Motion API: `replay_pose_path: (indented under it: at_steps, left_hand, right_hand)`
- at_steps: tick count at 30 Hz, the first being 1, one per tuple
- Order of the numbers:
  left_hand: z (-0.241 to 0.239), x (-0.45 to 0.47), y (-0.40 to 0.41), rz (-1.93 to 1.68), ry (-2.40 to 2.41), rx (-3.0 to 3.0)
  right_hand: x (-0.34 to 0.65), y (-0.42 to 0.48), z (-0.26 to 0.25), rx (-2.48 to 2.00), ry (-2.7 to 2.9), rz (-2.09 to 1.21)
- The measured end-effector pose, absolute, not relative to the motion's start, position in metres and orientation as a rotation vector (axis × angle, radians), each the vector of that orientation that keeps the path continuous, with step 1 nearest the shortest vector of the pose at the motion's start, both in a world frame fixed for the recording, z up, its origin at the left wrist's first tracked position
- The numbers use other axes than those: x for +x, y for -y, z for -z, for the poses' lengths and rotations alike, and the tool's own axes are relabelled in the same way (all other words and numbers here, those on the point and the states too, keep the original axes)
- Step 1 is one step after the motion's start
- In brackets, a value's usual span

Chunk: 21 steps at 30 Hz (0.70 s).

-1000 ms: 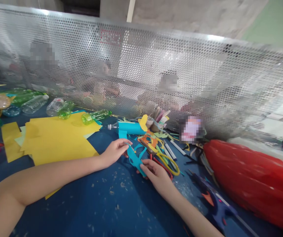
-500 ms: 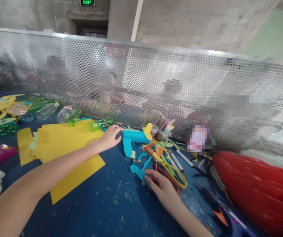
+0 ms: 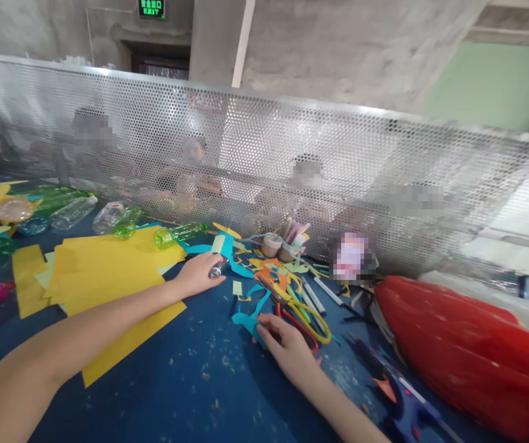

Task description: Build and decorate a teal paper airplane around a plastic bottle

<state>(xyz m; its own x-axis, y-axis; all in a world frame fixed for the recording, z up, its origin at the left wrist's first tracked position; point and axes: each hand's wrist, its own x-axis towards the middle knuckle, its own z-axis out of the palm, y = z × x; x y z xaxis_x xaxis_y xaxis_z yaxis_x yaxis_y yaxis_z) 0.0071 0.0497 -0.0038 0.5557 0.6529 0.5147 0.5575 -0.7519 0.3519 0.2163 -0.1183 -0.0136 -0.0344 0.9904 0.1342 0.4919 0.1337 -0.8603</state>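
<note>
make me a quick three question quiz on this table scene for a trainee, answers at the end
1. Multiple choice: what colour is the paper piece held by the right hand?
a) red
b) blue
c) yellow

2. True or false: in the picture, the red bag lies to the left of the yellow sheets.

3. Fill in the missing word: the left hand holds the clear end of a paper-wrapped ____.

Key: 1. b; 2. false, the bag is on the far right; 3. bottle.
</note>
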Motion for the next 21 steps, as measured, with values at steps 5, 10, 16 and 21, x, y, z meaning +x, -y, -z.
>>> replay_pose_path:
  at_steps: [5, 10, 16, 21]
  left_hand:
    - [0.000, 0.018, -0.022, -0.947, -1.017, 2.647]
    - [0.002, 0.021, 0.007, -0.908, -0.848, 2.628]
    - [0.005, 0.018, 0.043, -0.769, -0.573, 2.521]
    - [0.004, 0.013, 0.045, -0.786, -0.581, 2.453]
  right_hand:
    - [0.215, 0.121, 0.012, -1.445, 1.660, -0.757]
    - [0.207, 0.129, 0.006, -1.421, 1.820, -0.503]
    - [0.202, 0.133, 0.005, -1.399, 1.975, -0.283]
    - [0.203, 0.133, 0.005, -1.430, 1.972, -0.187]
